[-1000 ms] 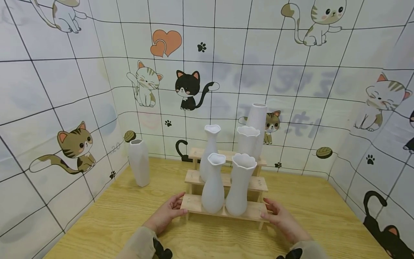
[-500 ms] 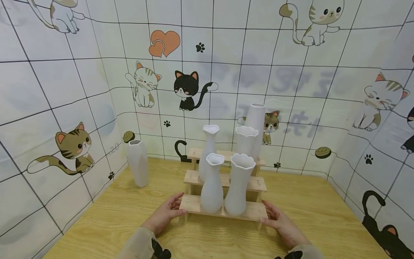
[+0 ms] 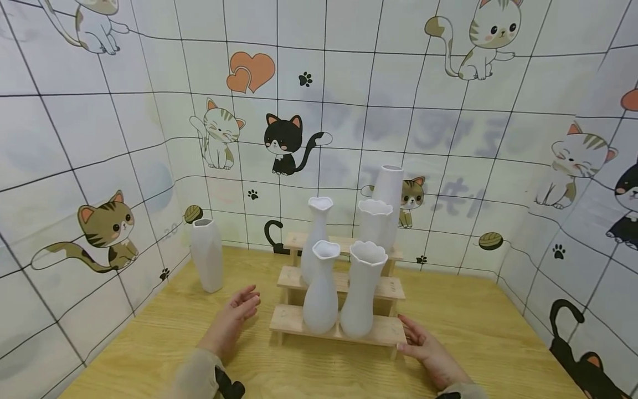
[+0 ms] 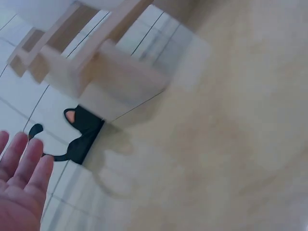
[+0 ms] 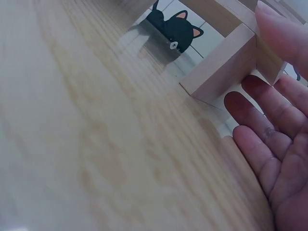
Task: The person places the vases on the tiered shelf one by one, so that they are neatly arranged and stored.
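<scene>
A three-step wooden display stand [image 3: 294, 318] bears several white vases. On its lowest step are a round-bodied vase [image 3: 320, 305] and a wavy-rimmed vase [image 3: 358, 302]. Behind these rise a slim-necked vase [image 3: 313, 249], another wavy-rimmed vase [image 3: 375, 224] and a tall plain vase [image 3: 391, 188]; the front ones partly hide their bases. My right hand [image 3: 428, 352] holds the right end of the lowest step, thumb in front and fingers along the side. Off the stand's left side, my left hand [image 3: 231, 318] is in the air, fingers extended, touching nothing.
A separate white faceted vase [image 3: 206, 257] stands on the wood-grain table [image 3: 309, 377] at the back left, beyond my left hand. Cat-patterned tiled sheeting [image 3: 344, 127] walls the table at the back and both sides.
My left hand has let go of the stand's left end and moved left and away from it. The right hand stays at the right end. The head view has shifted slightly.
</scene>
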`<state>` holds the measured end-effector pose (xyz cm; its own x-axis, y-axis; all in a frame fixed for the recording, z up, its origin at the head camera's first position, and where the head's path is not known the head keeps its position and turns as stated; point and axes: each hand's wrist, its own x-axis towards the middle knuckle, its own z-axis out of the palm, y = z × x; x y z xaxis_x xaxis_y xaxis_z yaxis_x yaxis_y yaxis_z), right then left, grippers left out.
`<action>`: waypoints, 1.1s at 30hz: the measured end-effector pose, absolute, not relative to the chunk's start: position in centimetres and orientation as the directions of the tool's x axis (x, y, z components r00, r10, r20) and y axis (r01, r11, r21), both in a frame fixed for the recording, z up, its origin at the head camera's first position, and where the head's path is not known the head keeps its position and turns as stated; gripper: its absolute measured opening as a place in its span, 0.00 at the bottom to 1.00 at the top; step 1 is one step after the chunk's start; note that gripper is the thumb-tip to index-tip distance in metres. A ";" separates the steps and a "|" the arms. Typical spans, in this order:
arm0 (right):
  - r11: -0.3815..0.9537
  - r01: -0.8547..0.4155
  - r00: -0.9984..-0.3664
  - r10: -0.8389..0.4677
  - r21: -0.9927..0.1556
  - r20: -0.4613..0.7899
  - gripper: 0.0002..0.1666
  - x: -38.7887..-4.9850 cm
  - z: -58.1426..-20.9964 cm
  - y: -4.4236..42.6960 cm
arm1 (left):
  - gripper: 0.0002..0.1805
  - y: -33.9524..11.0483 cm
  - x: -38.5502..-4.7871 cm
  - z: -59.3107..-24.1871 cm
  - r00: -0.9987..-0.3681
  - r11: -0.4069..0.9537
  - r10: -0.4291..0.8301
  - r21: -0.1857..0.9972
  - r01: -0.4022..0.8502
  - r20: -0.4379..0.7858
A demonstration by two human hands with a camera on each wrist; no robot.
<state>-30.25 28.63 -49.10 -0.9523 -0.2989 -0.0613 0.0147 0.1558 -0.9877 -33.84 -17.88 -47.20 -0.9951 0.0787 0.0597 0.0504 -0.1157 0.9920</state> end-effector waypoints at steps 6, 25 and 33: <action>0.166 0.023 -0.956 -0.283 -0.986 -0.070 0.51 -30.2 -49.0 28.5 | 0.33 -21.5 -35.5 -44.7 -0.959 0.041 -0.254 0.992 0.120 0.127; 0.143 0.021 -0.959 -0.275 -0.990 -0.060 0.49 -30.1 -49.1 28.5 | 0.57 -25.2 -39.8 -39.5 -0.810 0.229 -0.571 0.974 -0.001 0.134; 0.137 0.009 -0.961 -0.274 -0.991 -0.047 0.49 -30.0 -49.3 28.5 | 0.59 -25.3 -41.3 -39.3 -0.856 0.247 -0.506 0.969 -0.021 0.111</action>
<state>-30.04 28.49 -49.28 -0.9606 -0.2740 -0.0467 0.0092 0.1367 -0.9906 -41.26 -25.29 -39.29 -0.8556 -0.5057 0.1107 -0.0209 0.2475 0.9687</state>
